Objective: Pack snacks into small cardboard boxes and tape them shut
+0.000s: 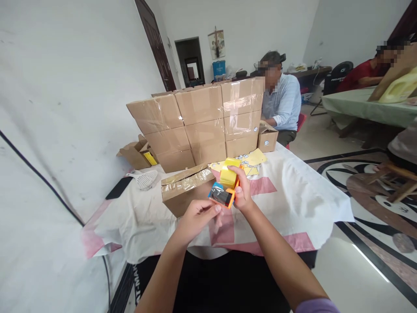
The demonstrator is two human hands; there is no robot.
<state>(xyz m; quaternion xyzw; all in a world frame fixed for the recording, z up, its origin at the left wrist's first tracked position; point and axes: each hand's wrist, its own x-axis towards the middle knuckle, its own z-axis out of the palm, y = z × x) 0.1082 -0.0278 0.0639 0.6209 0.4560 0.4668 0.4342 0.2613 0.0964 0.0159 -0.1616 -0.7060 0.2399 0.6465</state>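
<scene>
Cardboard boxes [202, 124] stack on the cloth-covered table [293, 195], a smaller taped box [185, 189] sits nearer, and above it the right hand [243, 189] grips a yellow-orange toy [226, 184] while the left hand [197, 215] pinches its lower end.

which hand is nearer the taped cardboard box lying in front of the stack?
Left. The left hand sits just in front of the taped cardboard box, close to its near right corner. The right hand, holding a small yellow box, is off to the box's right.
</scene>
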